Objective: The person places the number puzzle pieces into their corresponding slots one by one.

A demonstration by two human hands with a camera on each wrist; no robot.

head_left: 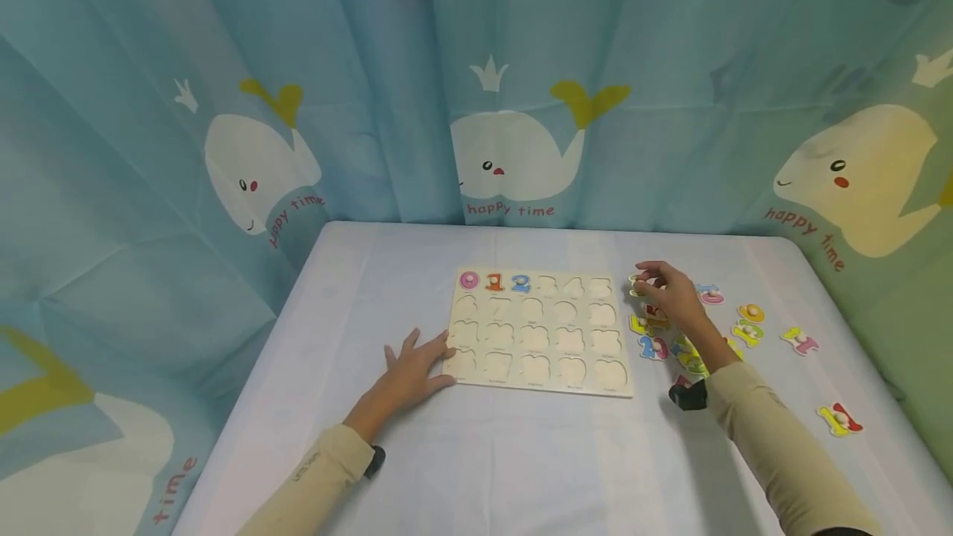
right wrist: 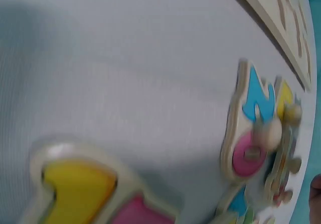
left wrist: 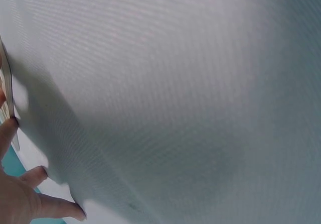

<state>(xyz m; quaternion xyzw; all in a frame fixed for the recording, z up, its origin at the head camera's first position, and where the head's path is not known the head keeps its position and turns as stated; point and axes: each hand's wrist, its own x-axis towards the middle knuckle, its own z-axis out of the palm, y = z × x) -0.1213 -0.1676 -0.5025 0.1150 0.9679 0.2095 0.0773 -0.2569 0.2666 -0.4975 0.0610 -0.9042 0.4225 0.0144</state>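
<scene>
A wooden number puzzle board (head_left: 514,361) lies flat on the table, its top row holding a pink 0 (head_left: 469,280), a red 1 (head_left: 495,282) and a blue 2 (head_left: 520,283). My left hand (head_left: 408,375) rests spread at the board's left edge, fingertips on the rim; the left wrist view shows its fingers (left wrist: 60,207) beside that edge. Just past the board's upper right corner, my right hand (head_left: 673,296) pinches a small knobbed puzzle piece (head_left: 636,285) between thumb and fingers. Only a fingertip (right wrist: 315,199) of that hand enters the right wrist view.
Several knobbed pieces lie loosely right of the board, among them a blue and pink piece (right wrist: 249,128), an orange piece (head_left: 750,313) and a yellow and red piece (head_left: 839,419) farther right. A whale-print curtain (head_left: 387,106) hangs behind the white-covered table (head_left: 521,461).
</scene>
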